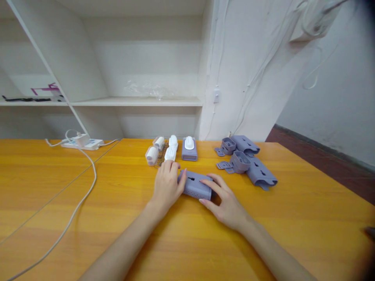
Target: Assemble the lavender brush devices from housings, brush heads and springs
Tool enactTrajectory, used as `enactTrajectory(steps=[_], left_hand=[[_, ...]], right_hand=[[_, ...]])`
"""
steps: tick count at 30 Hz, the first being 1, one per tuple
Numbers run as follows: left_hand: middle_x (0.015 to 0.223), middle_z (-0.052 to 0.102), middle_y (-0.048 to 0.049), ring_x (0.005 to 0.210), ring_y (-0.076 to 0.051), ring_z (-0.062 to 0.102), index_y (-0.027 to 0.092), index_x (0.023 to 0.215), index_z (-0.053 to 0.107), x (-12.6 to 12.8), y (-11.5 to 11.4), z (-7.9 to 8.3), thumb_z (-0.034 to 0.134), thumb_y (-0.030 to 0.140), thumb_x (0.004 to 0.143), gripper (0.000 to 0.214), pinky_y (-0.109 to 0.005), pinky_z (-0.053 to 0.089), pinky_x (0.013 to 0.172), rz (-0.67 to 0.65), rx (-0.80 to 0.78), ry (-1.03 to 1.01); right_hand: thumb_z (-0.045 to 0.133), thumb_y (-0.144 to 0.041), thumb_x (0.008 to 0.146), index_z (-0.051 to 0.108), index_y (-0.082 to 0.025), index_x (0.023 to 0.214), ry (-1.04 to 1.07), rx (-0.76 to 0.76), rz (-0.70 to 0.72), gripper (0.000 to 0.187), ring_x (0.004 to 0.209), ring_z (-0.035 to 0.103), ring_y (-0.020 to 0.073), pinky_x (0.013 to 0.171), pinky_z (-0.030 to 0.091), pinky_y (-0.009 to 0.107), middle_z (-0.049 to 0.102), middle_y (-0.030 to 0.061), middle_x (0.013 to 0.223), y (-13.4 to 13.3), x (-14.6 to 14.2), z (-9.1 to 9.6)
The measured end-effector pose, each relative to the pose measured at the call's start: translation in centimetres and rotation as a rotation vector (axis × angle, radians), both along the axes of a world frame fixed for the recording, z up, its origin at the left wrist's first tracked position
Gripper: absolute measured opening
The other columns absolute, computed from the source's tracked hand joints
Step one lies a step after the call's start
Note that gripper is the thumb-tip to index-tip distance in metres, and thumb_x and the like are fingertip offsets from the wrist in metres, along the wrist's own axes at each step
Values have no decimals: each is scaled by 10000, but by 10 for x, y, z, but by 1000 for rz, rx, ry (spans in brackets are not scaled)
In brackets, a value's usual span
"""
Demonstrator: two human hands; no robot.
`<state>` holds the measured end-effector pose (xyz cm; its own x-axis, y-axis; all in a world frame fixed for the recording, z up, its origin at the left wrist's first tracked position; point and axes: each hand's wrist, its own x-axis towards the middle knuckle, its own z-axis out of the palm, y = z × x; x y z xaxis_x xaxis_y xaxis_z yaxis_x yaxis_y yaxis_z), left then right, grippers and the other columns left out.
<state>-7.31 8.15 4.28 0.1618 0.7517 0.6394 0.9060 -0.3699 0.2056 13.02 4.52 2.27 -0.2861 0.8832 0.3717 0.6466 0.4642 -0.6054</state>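
Observation:
A grey-purple plastic housing [195,186] with keyhole-shaped slots in its top face and small holes along its near side lies on the wooden table between my hands. My right hand [227,201] grips its right end, fingers on top and thumb low at the near corner. At the left end, my left hand [168,182] is closed, its thumb against the housing; its curled fingertips are partly hidden. Just beyond those fingers are white ribbed pieces [171,149]. A similar purple box [190,155] with a white oval piece [189,143] on top stands behind the housing.
White cylinders in clear covers [152,155] stand at the back, beside small dark metal parts [161,156]. To the right lie more purple housings [261,171], purple cups [240,162] and flat purple plates [225,166]. A power strip [83,143] and white cable [84,198] occupy the left.

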Motion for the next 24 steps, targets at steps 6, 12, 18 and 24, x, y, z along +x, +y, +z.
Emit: enactTrajectory(steps=[6, 12, 18, 24], left_hand=[[947, 518, -108, 917, -246, 504, 164, 902, 523, -7, 38, 19, 439, 314, 867, 175, -361, 408, 788, 219, -26, 146], [991, 568, -164, 998, -308, 498, 113, 1009, 509, 8, 66, 26, 544, 349, 806, 313, -390, 388, 793, 346, -138, 216], [871, 639, -192, 961, -339, 547, 90, 985, 504, 11, 78, 25, 436, 169, 830, 187, -411, 374, 763, 419, -240, 255], [913, 631, -169, 988, -316, 548, 117, 1021, 468, 0, 74, 30, 480, 198, 800, 235, -384, 384, 782, 411, -194, 252]], right_hand=[[621, -319, 759, 460, -274, 1286, -66, -29, 31, 553, 1234, 418, 242, 1050, 344, 404, 390, 77, 1345, 2, -2, 0], [606, -315, 773, 438, -272, 1304, -112, -18, 18, 559, 1258, 388, 243, 1066, 316, 416, 380, 79, 1360, 2, 0, 0], [604, -319, 778, 436, -279, 1307, -141, 9, 10, 557, 1255, 382, 247, 1063, 314, 428, 383, 81, 1358, 2, 1, -1], [607, -319, 777, 438, -273, 1306, -135, 0, 4, 558, 1261, 375, 241, 1071, 307, 410, 372, 75, 1370, 2, 1, -1]])
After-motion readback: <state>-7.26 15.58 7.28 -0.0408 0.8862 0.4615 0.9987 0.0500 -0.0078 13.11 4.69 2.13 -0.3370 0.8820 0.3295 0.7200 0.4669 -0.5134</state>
